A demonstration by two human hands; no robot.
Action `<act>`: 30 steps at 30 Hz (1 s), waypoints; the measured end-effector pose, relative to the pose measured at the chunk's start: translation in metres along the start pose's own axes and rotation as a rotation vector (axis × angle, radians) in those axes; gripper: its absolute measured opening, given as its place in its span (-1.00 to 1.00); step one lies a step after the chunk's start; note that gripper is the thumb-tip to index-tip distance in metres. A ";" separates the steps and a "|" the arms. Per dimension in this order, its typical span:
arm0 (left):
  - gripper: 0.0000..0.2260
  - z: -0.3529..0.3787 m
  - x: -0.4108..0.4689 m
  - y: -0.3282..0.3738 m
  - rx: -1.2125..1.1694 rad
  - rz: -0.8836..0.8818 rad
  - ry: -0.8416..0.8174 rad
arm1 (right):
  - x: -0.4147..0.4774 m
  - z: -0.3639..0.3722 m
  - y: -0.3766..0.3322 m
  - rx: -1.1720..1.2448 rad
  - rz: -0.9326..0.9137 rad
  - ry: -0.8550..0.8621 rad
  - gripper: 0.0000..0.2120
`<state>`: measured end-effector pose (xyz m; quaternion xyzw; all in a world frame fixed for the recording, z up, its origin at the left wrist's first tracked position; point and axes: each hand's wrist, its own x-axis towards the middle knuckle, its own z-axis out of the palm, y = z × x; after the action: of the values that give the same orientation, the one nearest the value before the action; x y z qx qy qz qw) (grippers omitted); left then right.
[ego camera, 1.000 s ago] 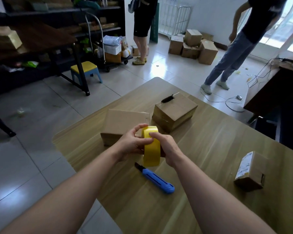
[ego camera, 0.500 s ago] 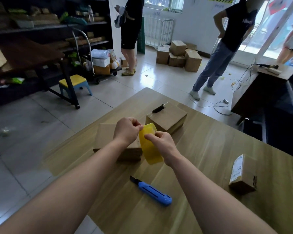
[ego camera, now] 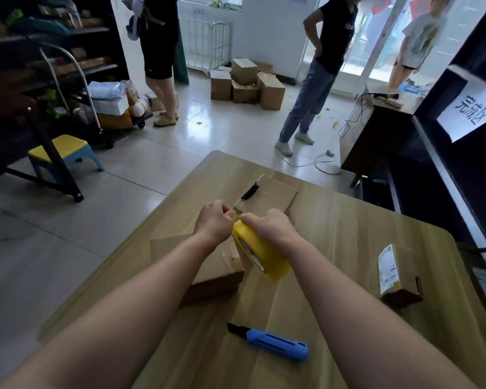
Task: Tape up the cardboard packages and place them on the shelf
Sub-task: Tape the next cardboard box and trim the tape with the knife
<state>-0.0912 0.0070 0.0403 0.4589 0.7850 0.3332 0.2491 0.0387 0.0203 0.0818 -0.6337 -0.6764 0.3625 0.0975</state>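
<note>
Wood-grain table [ego camera: 348, 234]; right hand [ego camera: 272, 227] fingers wrap round yellow tape roll [ego camera: 264, 262]; left hand [ego camera: 213, 220] pinches its end (above cardboard box [ego camera: 166, 247]).

tape roll [ego camera: 264, 258] partly under right hand [ego camera: 270, 226], label [ego camera: 387, 269] illegible

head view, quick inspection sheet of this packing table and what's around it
surface: wooden table, wood-grain top
job's things: yellow tape roll held above a flat cardboard box; second box beyond; small labelled box at right
clutter: blue utility knife near the front edge; black knife on the second box
hands: right hand grips the roll; left hand pinches at its top edge
cables: loose cable on the floor; wires hanging off a side desk
surroundings: stacked cartons, loaded trolley, stool, dark shelf with paper sign, people standing
</note>
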 end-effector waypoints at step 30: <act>-0.84 0.011 0.001 -0.015 -0.304 -0.092 -0.221 | -0.044 0.009 0.014 -0.057 0.154 -0.089 -0.43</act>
<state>-0.0921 0.0054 0.0220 0.4134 0.7137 0.3839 0.4152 0.0523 -0.0249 0.0818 -0.6695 -0.6396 0.3771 0.0212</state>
